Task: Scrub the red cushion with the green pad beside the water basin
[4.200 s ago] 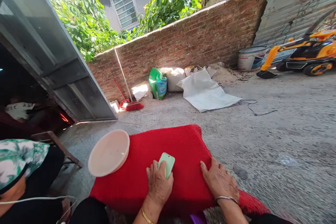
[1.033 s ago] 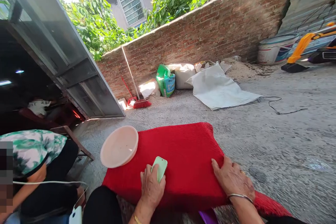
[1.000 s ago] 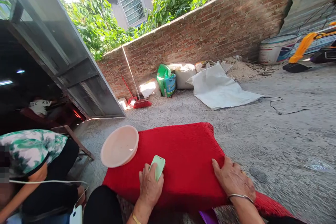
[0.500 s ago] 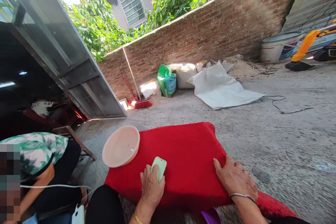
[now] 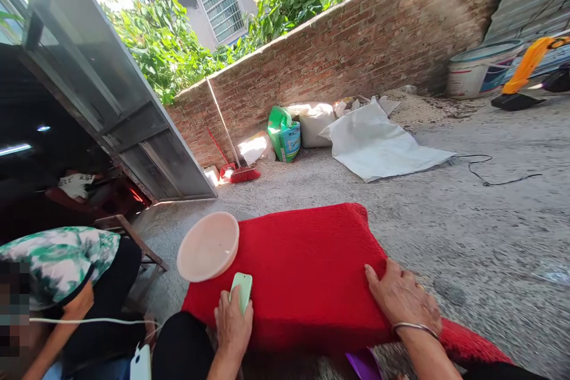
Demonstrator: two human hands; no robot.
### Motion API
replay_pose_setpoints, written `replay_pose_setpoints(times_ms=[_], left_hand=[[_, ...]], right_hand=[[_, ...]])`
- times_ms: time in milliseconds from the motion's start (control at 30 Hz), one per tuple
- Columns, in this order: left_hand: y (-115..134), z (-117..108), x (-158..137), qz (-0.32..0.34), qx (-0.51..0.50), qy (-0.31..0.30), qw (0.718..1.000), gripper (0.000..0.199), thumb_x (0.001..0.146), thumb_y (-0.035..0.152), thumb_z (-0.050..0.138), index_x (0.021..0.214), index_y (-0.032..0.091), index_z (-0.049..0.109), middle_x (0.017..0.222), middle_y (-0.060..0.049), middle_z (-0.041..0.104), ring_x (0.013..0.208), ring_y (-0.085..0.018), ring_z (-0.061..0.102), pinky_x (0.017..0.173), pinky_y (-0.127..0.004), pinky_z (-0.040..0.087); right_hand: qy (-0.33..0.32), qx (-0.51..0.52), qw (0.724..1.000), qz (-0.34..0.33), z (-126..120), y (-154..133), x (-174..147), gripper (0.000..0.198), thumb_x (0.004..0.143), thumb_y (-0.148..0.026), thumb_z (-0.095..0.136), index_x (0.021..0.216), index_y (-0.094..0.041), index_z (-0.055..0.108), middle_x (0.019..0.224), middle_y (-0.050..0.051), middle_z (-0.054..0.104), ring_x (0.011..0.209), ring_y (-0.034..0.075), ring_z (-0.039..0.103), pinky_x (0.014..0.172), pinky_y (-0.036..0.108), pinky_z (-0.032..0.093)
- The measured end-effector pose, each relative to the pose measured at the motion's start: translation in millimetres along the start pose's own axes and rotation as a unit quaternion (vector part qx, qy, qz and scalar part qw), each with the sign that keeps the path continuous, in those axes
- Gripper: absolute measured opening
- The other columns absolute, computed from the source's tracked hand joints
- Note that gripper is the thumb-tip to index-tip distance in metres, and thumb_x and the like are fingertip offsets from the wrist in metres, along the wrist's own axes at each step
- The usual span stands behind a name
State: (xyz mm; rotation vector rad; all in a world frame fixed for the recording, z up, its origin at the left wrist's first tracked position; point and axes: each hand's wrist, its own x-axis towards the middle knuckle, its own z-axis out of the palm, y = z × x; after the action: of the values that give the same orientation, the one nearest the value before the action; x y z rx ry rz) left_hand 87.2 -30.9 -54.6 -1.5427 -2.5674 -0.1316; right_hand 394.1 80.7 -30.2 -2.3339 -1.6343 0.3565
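My left hand (image 5: 234, 322) is wrapped round a flat, pale green, rounded handheld piece (image 5: 243, 290), low over the near left part of a red, fuzzy cloth (image 5: 307, 261). Its kind is not clear, since my fingers hide the lower end. The cloth covers a low, box-shaped support and hangs over its sides. At the right edge lies my right hand (image 5: 404, 300), pressed on the cloth with thumb and fingers apart. A pink plastic basin (image 5: 209, 247) rests at the cloth's far left corner, tilted in view, with a few small dark specks inside.
To the left a seated person (image 5: 66, 261) bends forward, a white cord and a pale phone-like item (image 5: 141, 362) nearby. A metal door (image 5: 111, 83), red broom (image 5: 244, 174), sacks (image 5: 285, 135), white sheet (image 5: 383, 148) and bucket (image 5: 481, 71) stand farther off. Something purple (image 5: 363, 363) shows below the cloth.
My left hand has moved left and slightly down with the pale green piece, toward the near left edge of the cloth. My right hand stays on the right edge.
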Motion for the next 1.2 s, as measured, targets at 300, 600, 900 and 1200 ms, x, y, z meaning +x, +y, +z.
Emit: replay_pose_setpoints(times_ms=[300,600,900,1200], left_hand=[[29.3,-13.7,-3.6,0.068,-0.071,0.021,0.995,0.037,0.087,0.027,0.057,0.124,0.026,0.056,0.107,-0.004,0.059,0.100,-0.020,0.056,0.085,-0.032,0.040],[5.1,1.7,-10.8,0.018,-0.026,0.003,0.999,0.035,0.088,0.027,0.055,0.124,0.023,0.057,0.108,-0.007,0.059,0.102,-0.022,0.057,0.084,-0.033,0.039],[21.1,-11.1,-3.7,0.047,-0.083,0.034,0.995,0.036,0.087,0.026,0.055,0.123,0.025,0.056,0.106,-0.004,0.059,0.100,-0.019,0.057,0.083,-0.032,0.040],[-6.3,3.0,-7.0,0.009,-0.017,0.030,0.999,0.033,0.089,0.027,0.053,0.121,0.023,0.057,0.103,-0.006,0.059,0.099,-0.022,0.057,0.081,-0.033,0.040]], right_hand=[[-0.014,0.015,1.000,-0.015,-3.0,3.5,4.0,0.062,0.093,-0.045,0.024,0.128,-0.003,0.052,0.108,0.027,0.063,0.095,0.038,0.064,0.082,0.050,0.047],[-0.019,-0.011,1.000,0.002,-7.9,-1.8,-1.0,0.059,0.095,-0.046,0.022,0.128,-0.006,0.051,0.109,0.024,0.063,0.097,0.034,0.065,0.085,0.046,0.046],[-0.015,-0.023,1.000,0.004,-7.0,-1.5,-0.7,0.058,0.095,-0.046,0.023,0.127,-0.006,0.051,0.111,0.024,0.063,0.098,0.035,0.064,0.085,0.046,0.046],[0.015,-0.024,1.000,-0.003,2.7,1.5,2.0,0.058,0.094,-0.046,0.023,0.126,-0.007,0.051,0.106,0.023,0.065,0.094,0.034,0.065,0.082,0.045,0.047]])
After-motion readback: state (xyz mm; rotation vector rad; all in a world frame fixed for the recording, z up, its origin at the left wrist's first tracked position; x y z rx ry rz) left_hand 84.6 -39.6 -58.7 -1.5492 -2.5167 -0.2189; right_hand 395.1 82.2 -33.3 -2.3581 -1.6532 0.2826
